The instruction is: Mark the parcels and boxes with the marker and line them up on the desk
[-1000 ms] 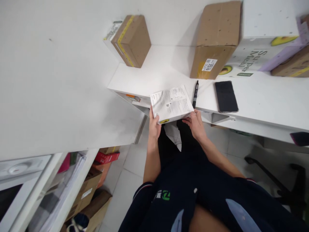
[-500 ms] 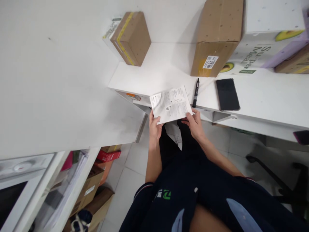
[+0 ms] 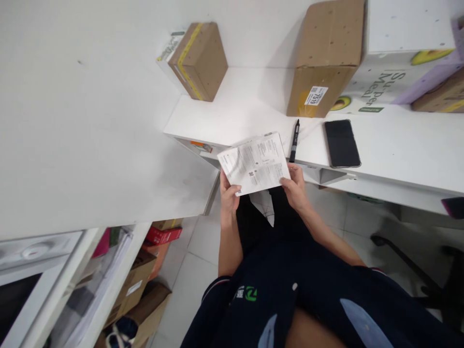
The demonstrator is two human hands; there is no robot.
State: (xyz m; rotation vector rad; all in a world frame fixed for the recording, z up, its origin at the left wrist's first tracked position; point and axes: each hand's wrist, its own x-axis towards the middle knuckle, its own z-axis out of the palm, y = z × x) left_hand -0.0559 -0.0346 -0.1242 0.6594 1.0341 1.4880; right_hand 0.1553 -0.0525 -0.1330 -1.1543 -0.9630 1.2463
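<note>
A white printed leaflet (image 3: 255, 162), with small text, a QR code and a folded look, is held between my two hands in front of the desk edge. My left hand (image 3: 229, 193) grips its lower left corner, thumb on top and fingers underneath. At the lower right corner, my right hand (image 3: 295, 187) pinches it the same way. Just beyond the right hand, a black marker (image 3: 295, 140) lies on the desk, and a black smartphone (image 3: 342, 143) rests to the right of it.
On the white desk (image 3: 253, 106) stand a small taped carton (image 3: 203, 63), a taller carton (image 3: 322, 63) and a Super Meal box (image 3: 391, 77). A shelf with boxes (image 3: 134, 285) is at lower left. A chair base (image 3: 413, 266) stands at lower right.
The leaflet has come slightly nearer my body, and its left side has swung outward to the left. Both hands keep their hold. The things on the desk stay in place.
</note>
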